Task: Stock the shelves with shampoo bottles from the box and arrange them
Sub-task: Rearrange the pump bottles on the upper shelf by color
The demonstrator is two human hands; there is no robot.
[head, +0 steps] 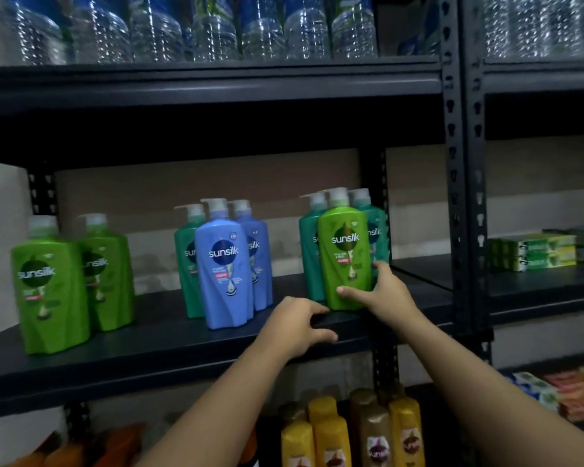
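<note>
One grip (383, 291) around green bottle (346, 261)

Middle shelf (169, 345) carrying three bottle groups: pair (71, 281) sitting at left, trio (225, 261) standing in centre, another trio at right. Right trio's front bottle (346, 261) standing at shelf edge, two behind it. Right hand (381, 291) gripping front bottle's lower part; left hand (297, 326) resting on shelf edge just left of it. Water bottles (189, 28) lining shelf above; more bottles (351, 433) standing on shelf below. Boxes (536, 252) lying in right bay.
</note>
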